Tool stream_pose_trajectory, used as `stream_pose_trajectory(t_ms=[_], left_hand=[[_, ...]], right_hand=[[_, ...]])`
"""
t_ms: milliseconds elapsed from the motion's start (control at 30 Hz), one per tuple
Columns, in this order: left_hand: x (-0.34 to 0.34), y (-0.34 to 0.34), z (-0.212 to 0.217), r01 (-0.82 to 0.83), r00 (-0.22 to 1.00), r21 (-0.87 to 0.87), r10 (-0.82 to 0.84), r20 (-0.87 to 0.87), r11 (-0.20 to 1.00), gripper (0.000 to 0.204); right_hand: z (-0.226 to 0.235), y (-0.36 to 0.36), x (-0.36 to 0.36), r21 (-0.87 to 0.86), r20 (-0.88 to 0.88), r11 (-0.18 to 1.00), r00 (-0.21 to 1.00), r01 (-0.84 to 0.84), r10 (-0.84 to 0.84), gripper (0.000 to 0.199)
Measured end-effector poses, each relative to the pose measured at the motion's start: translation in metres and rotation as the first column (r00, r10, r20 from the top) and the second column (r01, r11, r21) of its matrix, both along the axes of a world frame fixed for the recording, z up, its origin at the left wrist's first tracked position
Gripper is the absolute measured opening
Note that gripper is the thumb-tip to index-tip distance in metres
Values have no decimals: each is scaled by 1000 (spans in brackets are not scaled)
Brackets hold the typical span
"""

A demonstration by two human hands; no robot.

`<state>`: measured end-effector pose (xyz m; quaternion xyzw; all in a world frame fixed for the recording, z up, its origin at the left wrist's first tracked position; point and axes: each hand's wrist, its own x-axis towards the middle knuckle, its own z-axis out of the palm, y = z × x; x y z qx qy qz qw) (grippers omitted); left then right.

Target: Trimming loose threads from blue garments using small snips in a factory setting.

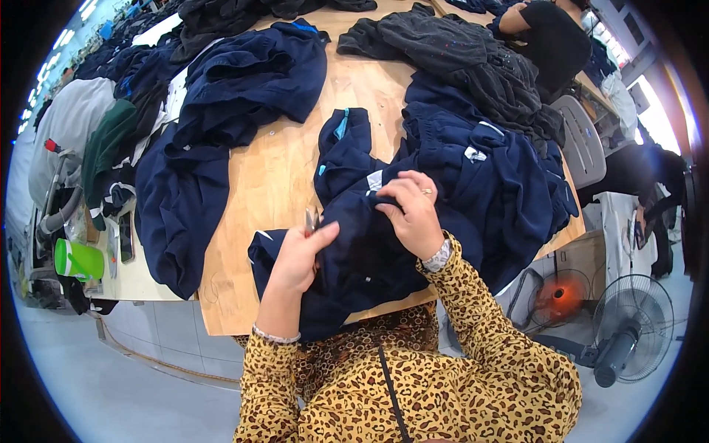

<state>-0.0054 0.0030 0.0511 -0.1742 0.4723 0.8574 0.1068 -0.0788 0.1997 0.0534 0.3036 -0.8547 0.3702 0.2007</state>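
Observation:
In front of me a navy garment (362,251) lies spread over the table's near edge. My left hand (298,258) is closed around small metal thread snips (312,220), blades pointing up and away from me, just above the cloth. With bent fingers my right hand (413,218) pinches the navy garment beside a white label (375,180). A narrower part of navy cloth with a light blue strip (341,125) stretches away beyond the hands. The fingertips of my left hand are partly hidden behind its thumb.
Navy garments (251,81) are heaped at the far left of the wooden table (251,184), and dark grey ones (450,44) at the far right. A green container (80,260) stands left. On the right are a grey chair (580,140), a fan (634,328) and another person (554,44).

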Motion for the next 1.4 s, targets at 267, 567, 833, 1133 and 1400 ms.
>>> stream_pose_trajectory(t_ms=[267, 567, 833, 1133, 1400], left_hand=[[-12, -2, 20, -318, 947, 331, 311, 75, 888, 11], [1, -51, 6, -618, 749, 506, 645, 149, 602, 17], [28, -51, -30, -658, 733, 468, 645, 218, 589, 15], [42, -44, -57, -656, 743, 410, 638, 204, 633, 12], [72, 23, -49, -665, 739, 5, 660, -132, 746, 19]], right_hand=[[-12, -13, 69, -122, 490, 883, 746, -453, 451, 65], [-15, 49, 73, -144, 67, 965, 975, 220, -212, 53], [-56, 78, 51, -225, -307, 908, 859, 352, -409, 35], [-51, 66, 55, 145, 198, 989, 978, 34, -62, 36], [-43, 69, 48, 2, 395, 999, 918, 33, -32, 23]])
